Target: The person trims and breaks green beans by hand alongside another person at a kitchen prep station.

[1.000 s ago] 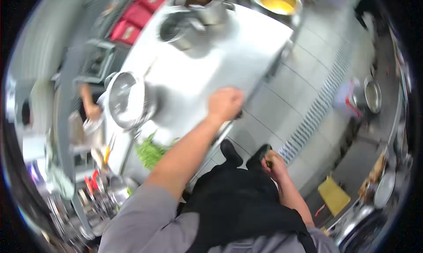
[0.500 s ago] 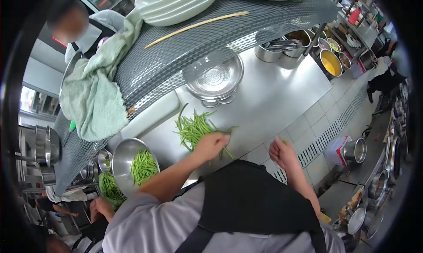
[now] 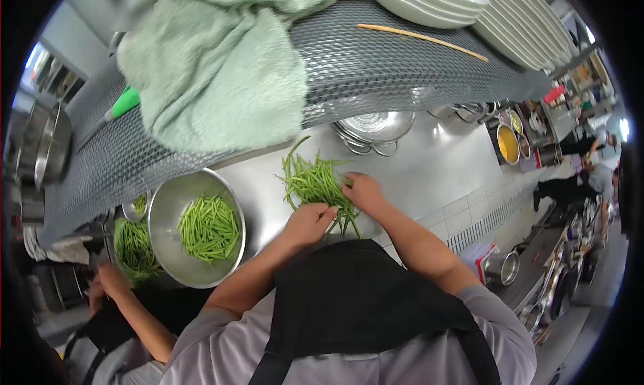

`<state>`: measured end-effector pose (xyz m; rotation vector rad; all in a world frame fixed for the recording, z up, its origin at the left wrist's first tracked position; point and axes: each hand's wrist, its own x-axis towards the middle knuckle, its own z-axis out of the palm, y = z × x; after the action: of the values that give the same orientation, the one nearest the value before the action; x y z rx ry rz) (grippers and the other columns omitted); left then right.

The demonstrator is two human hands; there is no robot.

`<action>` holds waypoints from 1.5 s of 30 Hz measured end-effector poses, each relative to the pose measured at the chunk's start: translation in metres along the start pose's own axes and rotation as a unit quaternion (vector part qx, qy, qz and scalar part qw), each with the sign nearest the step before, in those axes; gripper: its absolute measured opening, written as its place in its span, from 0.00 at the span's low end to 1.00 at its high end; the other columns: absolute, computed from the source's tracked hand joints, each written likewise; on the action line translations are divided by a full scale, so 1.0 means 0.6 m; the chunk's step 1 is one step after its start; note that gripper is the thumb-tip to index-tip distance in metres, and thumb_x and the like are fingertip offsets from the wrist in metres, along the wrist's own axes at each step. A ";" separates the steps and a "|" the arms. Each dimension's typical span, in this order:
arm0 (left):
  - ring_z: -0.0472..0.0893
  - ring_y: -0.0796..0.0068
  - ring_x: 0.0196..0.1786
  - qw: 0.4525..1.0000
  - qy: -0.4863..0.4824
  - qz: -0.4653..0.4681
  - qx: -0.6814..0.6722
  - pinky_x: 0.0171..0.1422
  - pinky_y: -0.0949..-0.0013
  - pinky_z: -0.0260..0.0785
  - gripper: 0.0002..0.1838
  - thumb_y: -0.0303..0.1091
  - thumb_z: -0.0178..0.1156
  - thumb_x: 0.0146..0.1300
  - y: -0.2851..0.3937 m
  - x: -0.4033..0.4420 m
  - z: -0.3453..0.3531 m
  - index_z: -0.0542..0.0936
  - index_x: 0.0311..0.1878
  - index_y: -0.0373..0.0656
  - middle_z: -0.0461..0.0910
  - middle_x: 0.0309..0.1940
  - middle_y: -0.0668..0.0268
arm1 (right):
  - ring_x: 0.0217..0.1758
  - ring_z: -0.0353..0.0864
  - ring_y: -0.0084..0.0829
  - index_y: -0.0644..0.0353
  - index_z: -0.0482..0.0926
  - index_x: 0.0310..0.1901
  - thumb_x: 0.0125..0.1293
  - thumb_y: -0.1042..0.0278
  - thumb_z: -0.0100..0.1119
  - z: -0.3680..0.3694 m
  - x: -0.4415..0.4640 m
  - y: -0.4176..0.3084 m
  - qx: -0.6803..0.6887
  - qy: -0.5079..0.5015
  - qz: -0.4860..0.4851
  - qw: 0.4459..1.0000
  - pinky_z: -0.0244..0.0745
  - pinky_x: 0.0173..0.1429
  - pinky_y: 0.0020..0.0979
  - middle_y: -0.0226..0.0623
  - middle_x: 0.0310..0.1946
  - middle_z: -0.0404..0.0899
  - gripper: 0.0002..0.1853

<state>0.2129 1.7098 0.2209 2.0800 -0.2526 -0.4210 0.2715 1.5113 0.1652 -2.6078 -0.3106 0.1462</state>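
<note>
A loose pile of green beans point(image 3: 310, 178) lies on the steel worktable in front of me. My left hand point(image 3: 312, 223) is at the pile's near edge, its thumb and fingers closed on green beans. At the pile's right side, my right hand point(image 3: 363, 192) has its fingers curled and pinched on green beans; its fingertips are partly hidden. Some beans stick out between the two hands toward my apron. To the left, a large steel bowl point(image 3: 231, 264) holds many more green beans point(image 3: 209, 229).
Above the table runs a mesh-covered shelf point(image 3: 335, 63) with a green towel point(image 3: 221, 83), a thin stick point(image 3: 422, 39) and stacked plates point(image 3: 429, 3). A steel colander point(image 3: 382, 127) sits under it. At lower left, a co-worker's hands point(image 3: 107, 284) are beside a bag of greens point(image 3: 134, 247).
My right hand has come in from beyond the table's edge to the bean pile. My left hand stays at the pile. The head view has shifted, bringing the bowl and towel further into view.
</note>
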 end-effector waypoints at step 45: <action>0.59 0.80 0.18 0.732 -0.073 -0.126 -0.666 0.23 0.75 0.51 0.11 0.38 0.49 0.66 0.113 0.101 0.122 0.69 0.28 0.44 0.60 0.16 0.71 | 0.17 0.60 0.15 0.55 0.69 0.37 0.69 0.66 0.54 -0.267 -0.068 0.056 0.607 -0.109 0.067 0.784 0.53 0.19 0.21 0.25 0.20 0.68 0.05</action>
<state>0.2389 1.5968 0.2326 0.6307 0.2314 -0.6601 0.2642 1.3967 0.2892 -1.3060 -0.0434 0.5057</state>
